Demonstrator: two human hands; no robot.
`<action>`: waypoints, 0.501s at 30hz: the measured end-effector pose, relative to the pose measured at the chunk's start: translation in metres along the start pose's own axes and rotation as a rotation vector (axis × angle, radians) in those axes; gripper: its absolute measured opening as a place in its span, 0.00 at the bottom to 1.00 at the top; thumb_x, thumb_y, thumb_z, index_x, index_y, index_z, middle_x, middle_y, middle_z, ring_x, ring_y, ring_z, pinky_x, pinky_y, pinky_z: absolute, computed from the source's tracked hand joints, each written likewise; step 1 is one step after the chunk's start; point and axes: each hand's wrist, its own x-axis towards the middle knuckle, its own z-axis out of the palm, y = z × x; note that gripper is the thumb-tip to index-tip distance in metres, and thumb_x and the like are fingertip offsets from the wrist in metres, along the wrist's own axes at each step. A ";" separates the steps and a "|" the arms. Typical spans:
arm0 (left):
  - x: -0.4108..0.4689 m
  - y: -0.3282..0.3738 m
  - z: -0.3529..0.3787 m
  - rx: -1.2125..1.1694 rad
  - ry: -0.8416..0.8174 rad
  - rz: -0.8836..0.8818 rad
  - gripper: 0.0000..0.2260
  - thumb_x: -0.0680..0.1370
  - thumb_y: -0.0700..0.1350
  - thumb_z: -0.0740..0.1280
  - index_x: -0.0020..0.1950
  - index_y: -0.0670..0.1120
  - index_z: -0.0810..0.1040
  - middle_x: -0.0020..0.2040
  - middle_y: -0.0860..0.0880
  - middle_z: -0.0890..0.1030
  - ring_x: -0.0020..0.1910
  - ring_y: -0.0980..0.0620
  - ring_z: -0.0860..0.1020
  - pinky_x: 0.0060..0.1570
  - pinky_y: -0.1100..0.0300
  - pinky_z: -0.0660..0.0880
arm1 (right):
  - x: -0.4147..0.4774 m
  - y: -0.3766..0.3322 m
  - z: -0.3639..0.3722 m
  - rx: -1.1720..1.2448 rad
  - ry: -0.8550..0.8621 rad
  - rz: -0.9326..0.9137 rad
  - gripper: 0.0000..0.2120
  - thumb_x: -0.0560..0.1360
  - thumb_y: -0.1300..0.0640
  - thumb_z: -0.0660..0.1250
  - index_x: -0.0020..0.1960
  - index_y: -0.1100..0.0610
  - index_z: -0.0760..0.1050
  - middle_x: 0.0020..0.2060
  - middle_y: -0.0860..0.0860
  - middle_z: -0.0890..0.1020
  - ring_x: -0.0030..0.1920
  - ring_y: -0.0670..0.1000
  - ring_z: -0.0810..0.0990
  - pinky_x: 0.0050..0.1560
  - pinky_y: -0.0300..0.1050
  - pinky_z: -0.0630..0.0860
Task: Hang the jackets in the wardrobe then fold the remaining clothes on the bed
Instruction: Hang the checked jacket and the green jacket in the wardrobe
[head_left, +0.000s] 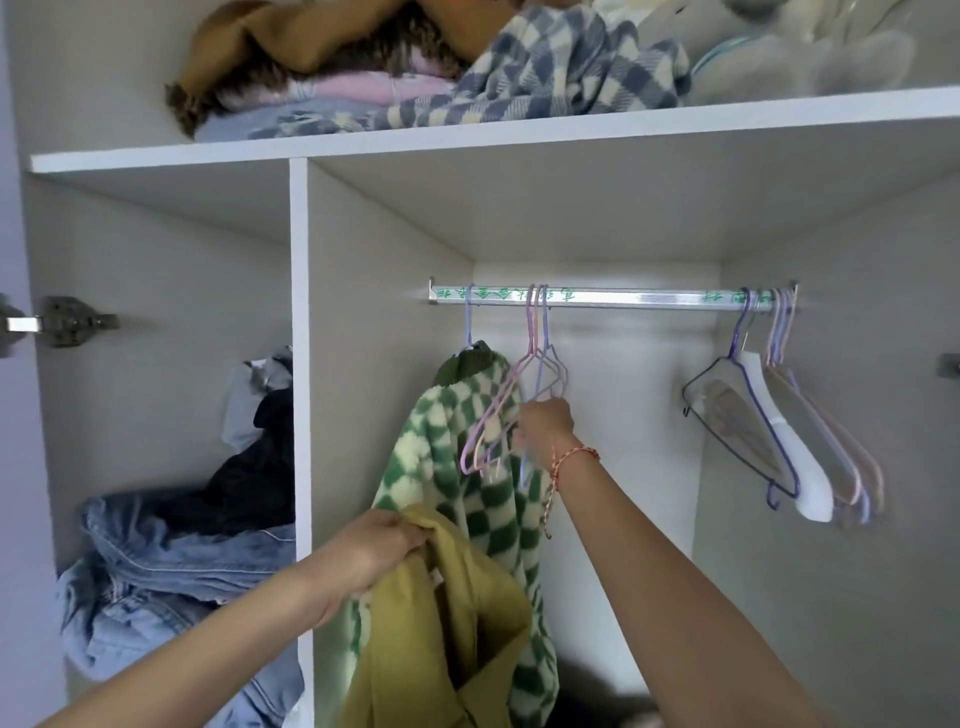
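Here, inside the open white wardrobe (298, 364), the left hand (374, 551) holds up a mustard-yellow cloth jacket (441, 634) low in the middle compartment, its fingers clamped on a bunched edge of the fabric near the top. The jacket hangs down from that grip, in front of a green-and-white checkered fleece jacket (441, 467), which already hangs on a hanger at the left end of the silver metal rail (613, 299).

The right hand (545, 428), a red string bracelet (571, 460) at the wrist, reaches up beside the fleece. Its fingers are curled together round a thin lilac wire hanger (551, 371) whose hook is on the rail, with a pink wire hanger (498, 410) just beside it.

At the far right end of the rail hangs a bunch of bare hangers (779, 431) — white, dark blue and pastel.

In the left compartment lies a heap of blue denim clothes (171, 561) under dark garments. On the top shelf (467, 137) sits a blue-and-cream checked blanket (545, 67) beside a brown furry garment (291, 47).
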 end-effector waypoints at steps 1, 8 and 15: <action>0.002 -0.003 0.000 0.092 -0.010 0.017 0.11 0.80 0.44 0.59 0.38 0.48 0.73 0.35 0.50 0.75 0.32 0.56 0.73 0.30 0.68 0.69 | -0.001 0.002 -0.007 -0.018 -0.012 -0.016 0.10 0.78 0.67 0.56 0.39 0.60 0.67 0.39 0.57 0.72 0.31 0.49 0.70 0.24 0.35 0.72; 0.004 -0.011 0.005 1.144 0.367 0.164 0.11 0.82 0.46 0.53 0.57 0.48 0.73 0.57 0.47 0.75 0.57 0.46 0.77 0.50 0.56 0.72 | 0.012 -0.005 -0.047 -0.118 0.200 -0.155 0.13 0.78 0.59 0.57 0.56 0.63 0.76 0.47 0.55 0.78 0.43 0.52 0.72 0.45 0.43 0.72; 0.021 -0.028 0.002 0.433 0.322 0.237 0.13 0.79 0.41 0.61 0.34 0.48 0.69 0.43 0.42 0.79 0.47 0.42 0.76 0.39 0.58 0.65 | -0.036 0.019 -0.083 -0.022 0.223 -0.225 0.05 0.77 0.59 0.63 0.43 0.57 0.76 0.31 0.48 0.73 0.29 0.47 0.68 0.31 0.38 0.64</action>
